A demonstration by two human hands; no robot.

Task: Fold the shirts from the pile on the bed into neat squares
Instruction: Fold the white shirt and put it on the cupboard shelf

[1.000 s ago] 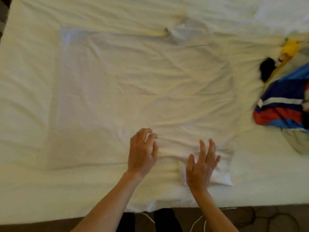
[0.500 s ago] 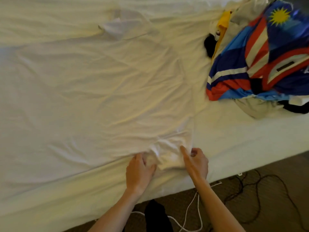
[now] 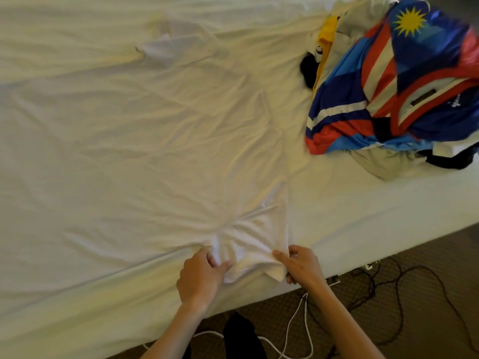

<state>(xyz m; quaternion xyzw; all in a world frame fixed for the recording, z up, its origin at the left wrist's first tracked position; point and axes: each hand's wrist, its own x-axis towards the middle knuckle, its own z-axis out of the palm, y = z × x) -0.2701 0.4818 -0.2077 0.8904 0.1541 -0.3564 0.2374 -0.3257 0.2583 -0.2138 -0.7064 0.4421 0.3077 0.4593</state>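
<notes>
Two hands on the white shirt (image 3: pixel 145 141), spread flat over the bed (image 3: pixel 363 211): left hand (image 3: pixel 201 277) and right hand (image 3: pixel 300 265) each pinch the bunched sleeve at 6 o'clock by the mattress edge. Pile of shirts (image 3: pixel 394 84) sits at 2 o'clock, glossy blue-red-white jersey on top. White cable (image 3: pixel 298 325) and black cables (image 3: pixel 394 288) lie on the ribbed carpet below. Thin wrinkled cotton.

We see a bedroom, a bed (image 3: pixel 363 203) under a rumpled white sheet, a clothes pile (image 3: pixel 388 99) at two o'clock, carpet (image 3: pixel 427 294) with cables (image 3: pixel 305 330) at five o'clock
</notes>
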